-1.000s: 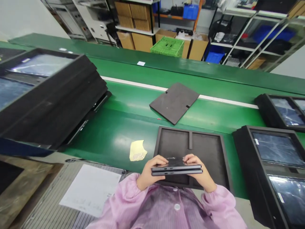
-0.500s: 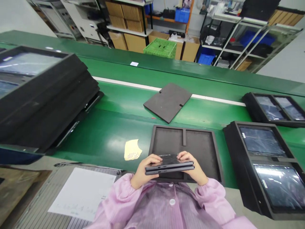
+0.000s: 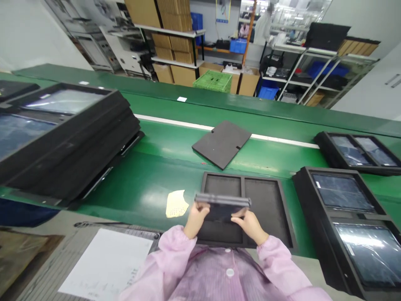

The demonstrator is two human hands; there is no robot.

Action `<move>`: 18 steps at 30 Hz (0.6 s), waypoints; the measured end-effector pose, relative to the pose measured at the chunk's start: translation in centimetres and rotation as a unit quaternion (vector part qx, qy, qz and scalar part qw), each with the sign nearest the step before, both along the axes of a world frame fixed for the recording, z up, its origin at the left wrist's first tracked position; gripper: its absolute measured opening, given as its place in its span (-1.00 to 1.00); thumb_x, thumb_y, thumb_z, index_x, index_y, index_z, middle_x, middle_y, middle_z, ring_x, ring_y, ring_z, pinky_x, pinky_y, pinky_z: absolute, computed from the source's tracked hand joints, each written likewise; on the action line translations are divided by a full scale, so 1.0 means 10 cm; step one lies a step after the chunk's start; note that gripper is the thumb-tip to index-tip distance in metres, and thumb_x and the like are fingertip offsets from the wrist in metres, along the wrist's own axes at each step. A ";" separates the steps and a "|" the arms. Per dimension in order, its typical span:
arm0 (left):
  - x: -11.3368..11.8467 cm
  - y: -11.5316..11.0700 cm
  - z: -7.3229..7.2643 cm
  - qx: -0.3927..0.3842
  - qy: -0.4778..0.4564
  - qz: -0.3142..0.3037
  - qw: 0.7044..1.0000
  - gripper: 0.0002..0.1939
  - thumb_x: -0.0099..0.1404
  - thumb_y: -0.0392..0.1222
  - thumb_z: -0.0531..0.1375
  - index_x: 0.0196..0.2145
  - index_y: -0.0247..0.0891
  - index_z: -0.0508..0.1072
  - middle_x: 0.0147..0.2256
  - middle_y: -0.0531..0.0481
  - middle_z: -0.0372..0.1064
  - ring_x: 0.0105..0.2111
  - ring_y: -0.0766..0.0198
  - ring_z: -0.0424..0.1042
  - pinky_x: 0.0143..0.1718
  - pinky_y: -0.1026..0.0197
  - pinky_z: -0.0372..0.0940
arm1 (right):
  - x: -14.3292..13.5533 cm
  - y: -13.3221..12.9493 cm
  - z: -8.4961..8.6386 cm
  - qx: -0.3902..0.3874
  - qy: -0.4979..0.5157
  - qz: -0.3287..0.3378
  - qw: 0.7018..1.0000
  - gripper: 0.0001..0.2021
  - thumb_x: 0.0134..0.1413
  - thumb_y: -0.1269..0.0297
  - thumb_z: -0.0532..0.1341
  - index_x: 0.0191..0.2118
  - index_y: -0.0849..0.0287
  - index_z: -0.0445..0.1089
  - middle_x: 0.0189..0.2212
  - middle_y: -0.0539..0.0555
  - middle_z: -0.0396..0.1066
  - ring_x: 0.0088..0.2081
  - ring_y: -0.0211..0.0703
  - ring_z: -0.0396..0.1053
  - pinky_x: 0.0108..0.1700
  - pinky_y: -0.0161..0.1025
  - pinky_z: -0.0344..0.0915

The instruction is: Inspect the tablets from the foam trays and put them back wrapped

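Observation:
A pair of dark tablets, pressed together as a stack, is tilted up over the black foam tray, long edges on top and somewhat blurred. My left hand grips their left end with the fingers bent round it. At the right end, my right hand pinches the tablets near the lower part. The tray under them has two recesses split by a divider; its near left part is partly hidden by the tablets and hands. To the left lies a torn yellow paper with printed marks.
A flat black foam sheet lies beyond the tray on the green bench. Foam trays with tablets stand on the right, and a tall stack of trays on the left. White paper lies at the lower left. Shelves stand behind.
The tablets have turned from lying nearly flat to standing tilted up, and moved slightly away from my body. Both hands have shifted their grip to the near side. The head view has tilted up.

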State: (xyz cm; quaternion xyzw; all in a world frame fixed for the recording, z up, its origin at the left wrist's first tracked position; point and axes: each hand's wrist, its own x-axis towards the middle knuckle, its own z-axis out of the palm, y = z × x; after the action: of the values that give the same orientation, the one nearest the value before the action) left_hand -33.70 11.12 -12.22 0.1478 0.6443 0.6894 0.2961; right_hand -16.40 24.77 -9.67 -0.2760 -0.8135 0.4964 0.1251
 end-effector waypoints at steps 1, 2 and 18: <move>-0.01 0.12 -0.06 -0.007 -0.002 0.022 1.000 -0.61 0.03 0.03 0.23 -0.24 -0.25 0.36 -0.28 -0.07 0.43 -0.16 0.09 0.39 -0.06 0.07 0.25 | 0.00 -0.05 0.07 0.025 -0.012 0.000 1.000 -0.78 -0.06 0.17 0.21 -0.31 0.21 0.36 -0.38 0.17 0.48 -0.28 0.08 0.45 -0.18 -0.03 0.32; 0.00 0.24 -0.12 -0.012 -0.010 0.035 0.999 -0.63 0.11 0.07 0.16 -0.23 -0.25 0.36 -0.25 -0.10 0.43 -0.11 0.09 0.38 -0.03 0.06 0.23 | 0.00 -0.11 0.17 0.059 -0.032 -0.003 0.998 -0.75 -0.04 0.17 0.19 -0.26 0.23 0.36 -0.37 0.19 0.48 -0.29 0.11 0.45 -0.22 -0.04 0.33; -0.08 0.97 0.20 0.106 0.005 -0.122 0.987 -0.54 0.14 -0.23 0.11 0.03 -0.28 0.34 0.10 -0.10 0.28 0.14 0.17 0.20 0.22 0.06 -0.02 | -0.55 -0.05 0.40 0.086 -0.084 -0.102 0.987 -0.74 0.17 0.14 0.00 -0.22 0.17 0.34 -0.43 0.11 0.45 -0.36 -0.05 0.43 -0.27 -0.18 0.28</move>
State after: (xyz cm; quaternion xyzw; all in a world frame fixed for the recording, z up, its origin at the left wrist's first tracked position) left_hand -34.46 20.85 -10.21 0.2594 0.5460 0.7119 0.3576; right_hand -21.94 24.22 -5.71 -0.3865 -0.8285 0.3841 0.1293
